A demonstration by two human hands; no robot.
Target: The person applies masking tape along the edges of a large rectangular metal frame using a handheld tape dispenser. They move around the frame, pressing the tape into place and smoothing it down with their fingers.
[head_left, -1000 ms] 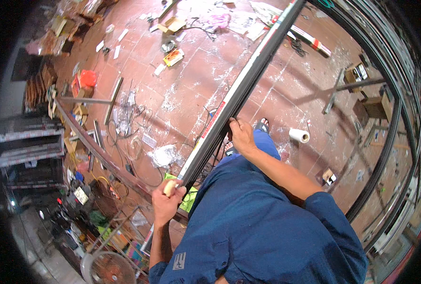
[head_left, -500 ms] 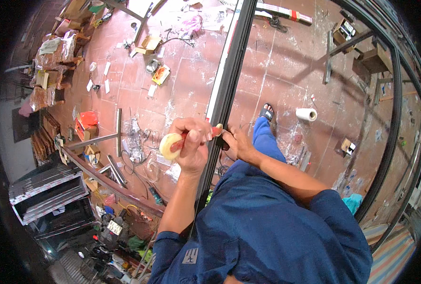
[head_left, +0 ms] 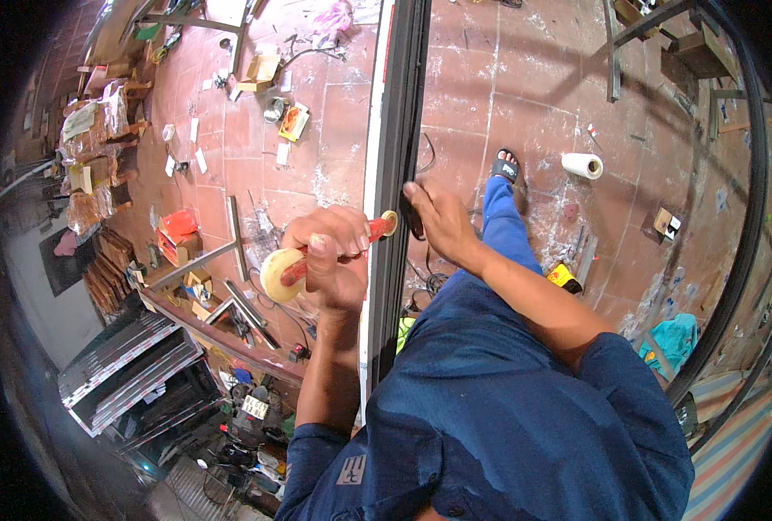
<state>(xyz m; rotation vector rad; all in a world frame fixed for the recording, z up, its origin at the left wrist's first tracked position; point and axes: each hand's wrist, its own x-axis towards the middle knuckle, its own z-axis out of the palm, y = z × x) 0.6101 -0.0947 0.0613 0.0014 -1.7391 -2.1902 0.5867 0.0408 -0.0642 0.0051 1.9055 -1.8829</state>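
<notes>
In my left hand (head_left: 334, 247), fingers wrapped round its red handle, is a hand roller (head_left: 375, 228) with a large cream disc at one end and a small wheel at the other. The small wheel rests on the long black bar (head_left: 397, 113) in front of me, which has a white side strip. My right hand (head_left: 445, 224) is across the bar, its thumb and fingers closed at the bar's right edge. A thin dark strip (head_left: 416, 227) curves out under these fingers; part of it is hidden by the hand.
On the tiled floor lie a white roll (head_left: 583, 165), a yellow-black package (head_left: 565, 278), an open cardboard box (head_left: 258, 72) and metal bars (head_left: 234, 226). A dark frame (head_left: 755, 200) bends along the right. Wrapped furniture (head_left: 91, 130) stands far left, motorbikes (head_left: 238, 451) lower left.
My right hand has moved farther along the bar, away from the roller's small wheel. My left hand still grips the roller on the bar. The whole view has shifted slightly.
</notes>
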